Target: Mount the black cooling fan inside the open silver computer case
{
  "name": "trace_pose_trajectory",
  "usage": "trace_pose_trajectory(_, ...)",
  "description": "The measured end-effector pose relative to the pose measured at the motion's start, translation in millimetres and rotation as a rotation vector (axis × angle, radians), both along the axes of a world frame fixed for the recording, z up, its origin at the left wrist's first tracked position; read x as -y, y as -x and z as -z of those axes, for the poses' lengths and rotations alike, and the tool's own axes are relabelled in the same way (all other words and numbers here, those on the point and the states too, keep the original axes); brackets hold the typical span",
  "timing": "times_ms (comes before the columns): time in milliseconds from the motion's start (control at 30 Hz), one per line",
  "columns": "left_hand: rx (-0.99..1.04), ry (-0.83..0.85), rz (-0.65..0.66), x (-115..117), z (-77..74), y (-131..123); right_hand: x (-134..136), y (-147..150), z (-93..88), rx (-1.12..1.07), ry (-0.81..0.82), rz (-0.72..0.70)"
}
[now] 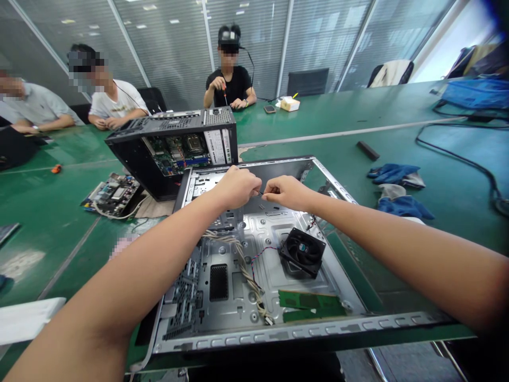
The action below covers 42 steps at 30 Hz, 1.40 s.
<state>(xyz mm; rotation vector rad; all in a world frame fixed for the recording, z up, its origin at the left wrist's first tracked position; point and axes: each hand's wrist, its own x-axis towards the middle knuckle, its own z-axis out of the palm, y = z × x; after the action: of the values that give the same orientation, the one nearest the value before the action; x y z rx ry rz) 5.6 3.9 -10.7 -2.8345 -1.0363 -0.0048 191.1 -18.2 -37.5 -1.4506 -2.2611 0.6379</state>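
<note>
My left hand [239, 187] and my right hand [283, 192] meet above the far part of an open computer case [274, 224] lying on its side. The fingers of both are pinched around a small, thin dark piece [260, 193], too small to name. Inside the case, a black cooling fan [303, 249] sits tilted at the right, with a thin coloured wire running from it. Two green memory modules [312, 301] lie near the front wall. A bundle of beige cables [242, 260] crosses the metal floor left of the fan.
A second computer case [175, 138] stands upright behind, beside a loose motherboard [113, 195]. Blue gloves [397, 175] and a dark bar [368, 150] lie on the green table [445, 175] at right. Across it, a person [230, 79] holds a screwdriver [225, 95]; two others sit left.
</note>
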Motion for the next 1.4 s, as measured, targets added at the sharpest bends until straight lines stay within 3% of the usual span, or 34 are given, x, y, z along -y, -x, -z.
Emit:
trace_pose_trajectory(1033,0.012,0.005,0.008,-2.1,2.5,0.4,-1.6,1.2,1.3,-0.048,0.055,0.062)
trace_pose_trajectory(1400,0.002,0.02,-0.022,-1.3,1.1,-0.1,-3.0,-1.6,5.8,-0.049,0.04,0.012)
